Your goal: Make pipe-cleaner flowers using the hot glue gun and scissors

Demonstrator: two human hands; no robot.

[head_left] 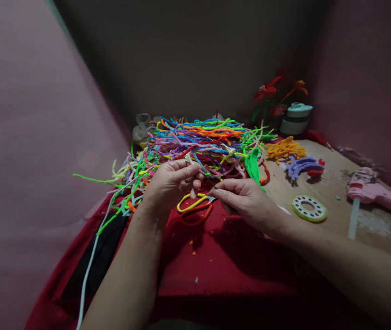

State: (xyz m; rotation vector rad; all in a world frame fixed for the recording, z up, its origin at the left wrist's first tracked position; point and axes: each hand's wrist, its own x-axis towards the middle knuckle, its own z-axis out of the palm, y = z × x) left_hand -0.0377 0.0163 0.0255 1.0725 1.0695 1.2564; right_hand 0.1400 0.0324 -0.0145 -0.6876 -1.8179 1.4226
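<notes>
Here the left hand [176, 178] and right hand [243, 197] angle inward near scissors [195, 223], fingers [223, 196] pinched together on a thin dark stem [211, 183] between them, a pale, frayed tuft [188, 158] above the left thumb

My bare left forearm [126, 270] slants up from seven o'clock toward one, and at the wrist [150, 211] it bends so that my left hand [176, 178] tips toward two o'clock, thumb pressed against the index finger, the other fingers curled below. My right forearm [333, 261], bare too, reaches in from four o'clock; my right hand [242, 197] points to ten, thumb and forefinger pinched at their tips.
</notes>
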